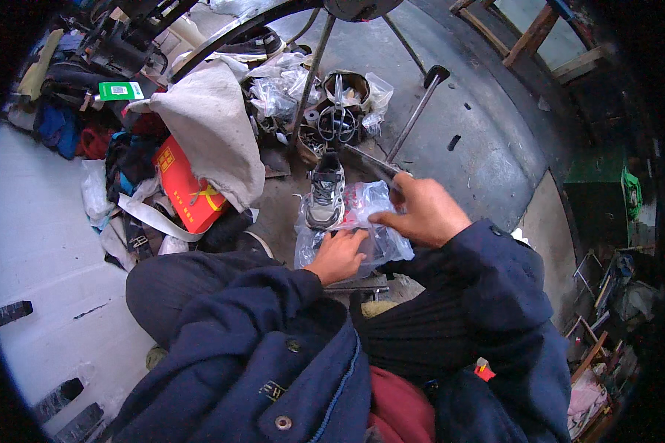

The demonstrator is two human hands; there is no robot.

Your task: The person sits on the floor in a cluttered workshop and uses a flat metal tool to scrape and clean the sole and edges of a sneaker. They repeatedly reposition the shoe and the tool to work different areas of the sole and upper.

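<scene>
A grey, black and white sneaker (324, 199) stands on a crumpled clear plastic bag (380, 247) between my knees. My left hand (338, 255) lies on the bag just below the sneaker's toe, its fingers apart. My right hand (425, 210) is right of the sneaker, gripping a long, flat metal tool (366, 164) that slants up and left toward the sneaker's heel. Beyond the sneaker a pair of scissors (336, 124) rests in containers of small parts (310, 144).
A metal stand (307, 81) rises ahead, with a pedal-like bar (410, 124) at right. A pale cloth (214, 133), red box (185, 199), and piled bags and scraps lie at left. A green box (595, 199) and clutter stand far right. Wooden frames (528, 40) are at upper right.
</scene>
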